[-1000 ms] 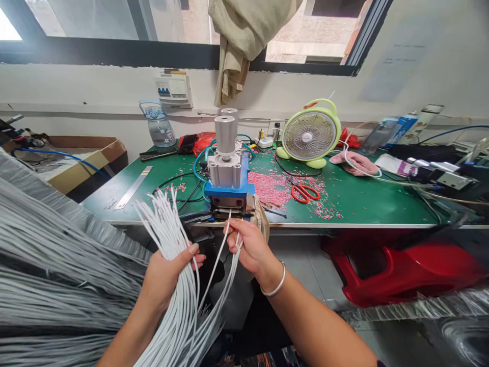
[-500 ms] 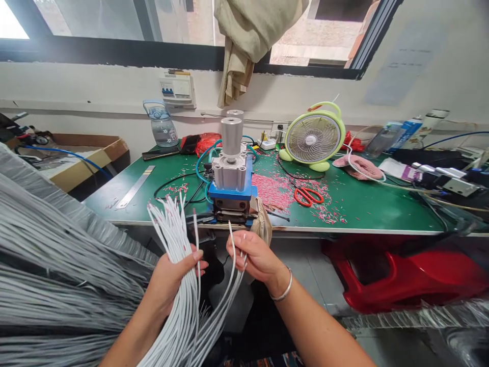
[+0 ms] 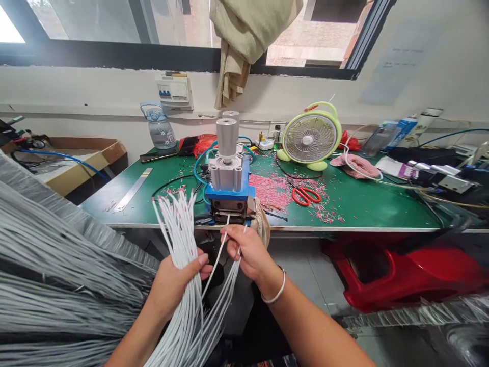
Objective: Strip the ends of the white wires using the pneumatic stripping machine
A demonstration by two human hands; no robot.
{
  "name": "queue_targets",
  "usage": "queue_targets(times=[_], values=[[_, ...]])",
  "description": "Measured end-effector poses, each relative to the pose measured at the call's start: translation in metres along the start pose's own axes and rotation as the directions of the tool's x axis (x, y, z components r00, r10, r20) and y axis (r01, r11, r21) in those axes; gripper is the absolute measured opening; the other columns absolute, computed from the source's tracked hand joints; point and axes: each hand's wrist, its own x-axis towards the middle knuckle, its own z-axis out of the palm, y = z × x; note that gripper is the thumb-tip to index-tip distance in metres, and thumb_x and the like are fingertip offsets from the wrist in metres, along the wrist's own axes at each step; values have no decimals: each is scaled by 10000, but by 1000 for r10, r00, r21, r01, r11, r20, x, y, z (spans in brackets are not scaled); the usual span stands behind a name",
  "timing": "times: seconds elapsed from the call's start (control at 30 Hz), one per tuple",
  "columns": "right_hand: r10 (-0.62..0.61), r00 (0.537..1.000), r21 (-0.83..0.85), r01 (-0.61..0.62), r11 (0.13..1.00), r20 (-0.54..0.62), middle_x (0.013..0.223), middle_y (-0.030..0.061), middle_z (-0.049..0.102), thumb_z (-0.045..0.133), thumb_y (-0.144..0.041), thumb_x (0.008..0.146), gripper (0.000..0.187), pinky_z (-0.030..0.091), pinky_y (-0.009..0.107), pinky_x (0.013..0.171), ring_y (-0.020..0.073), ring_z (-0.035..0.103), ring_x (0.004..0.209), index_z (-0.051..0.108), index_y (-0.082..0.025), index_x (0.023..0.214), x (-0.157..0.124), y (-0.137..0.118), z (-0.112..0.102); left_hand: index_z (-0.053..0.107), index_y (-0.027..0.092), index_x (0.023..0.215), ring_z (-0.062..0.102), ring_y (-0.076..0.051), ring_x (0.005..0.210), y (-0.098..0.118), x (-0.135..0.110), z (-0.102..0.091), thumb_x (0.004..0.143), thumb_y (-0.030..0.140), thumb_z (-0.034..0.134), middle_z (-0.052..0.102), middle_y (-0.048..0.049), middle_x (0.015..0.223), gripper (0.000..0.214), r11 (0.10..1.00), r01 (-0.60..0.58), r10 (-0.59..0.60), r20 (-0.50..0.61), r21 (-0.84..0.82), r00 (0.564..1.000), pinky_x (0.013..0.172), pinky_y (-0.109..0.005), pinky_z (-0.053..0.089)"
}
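My left hand (image 3: 178, 283) is wrapped round a thick bundle of white cables (image 3: 179, 227), whose upper ends fan out, some with reddish tips. Between thumb and fingers, my right hand (image 3: 244, 250) pinches a single white cable (image 3: 216, 262). Its tip points up into the front opening of a pneumatic press (image 3: 228, 173) with a blue plate and grey cylinder; how deep it sits I cannot tell. Several more cables (image 3: 229, 290) hang from the palm side of my right hand.
Red-handled scissors (image 3: 305, 195) lie beside pink and white scraps (image 3: 269, 191) on the green table (image 3: 382, 209). A steel ruler (image 3: 133, 189) is at the left, a green fan (image 3: 311, 137) behind. Piled cables (image 3: 57, 255) fill the left side; a red stool (image 3: 405, 275) stands at the right.
A single cable that stood by my left fingers is now in my right pinch, its tip at the press opening. My right hand moved slightly up and left. The view shifted a little.
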Motion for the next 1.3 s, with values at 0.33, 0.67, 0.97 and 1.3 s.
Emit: queue_targets(times=[0.33, 0.67, 0.97, 1.3], values=[[29, 999, 179, -26, 983, -13, 606, -16, 527, 596, -317, 700, 202, 195, 157, 311, 15, 352, 346, 570, -125, 761, 7, -8, -6, 566, 129, 857, 643, -193, 651, 14, 5, -6, 578, 183, 695, 642, -29, 696, 312, 975, 22, -41, -85, -222, 996, 577, -295, 538], [36, 986, -131, -14, 991, 165, 505, -16, 505, 566, -344, 721, 226, 339, 164, 382, 56, 434, 401, 598, -121, 724, -11, 5, -8, 596, 117, 733, 615, -182, 617, -5, 8, -3, 544, 259, 722, 647, -33, 632, 267, 995, -77, 76, 24, 56, 997, 655, -298, 479], [-12, 997, 15, 13, 1000, -79, 614, 5, 577, 621, -368, 657, 263, 210, 167, 308, 15, 361, 317, 578, -111, 695, -2, 4, 8, 589, 149, 796, 625, -177, 633, 12, 8, -5, 583, 258, 699, 634, -11, 679, 263, 993, -27, 12, -123, -116, 992, 588, -276, 495], [74, 979, 321, -8, 947, -192, 574, -47, 500, 657, -280, 637, 215, 219, 148, 321, -12, 270, 334, 509, -124, 644, 10, -12, 7, 591, 178, 791, 607, -89, 548, 47, 14, 10, 699, 137, 589, 597, 33, 627, 101, 894, -78, -38, -249, -440, 968, 581, -210, 524]])
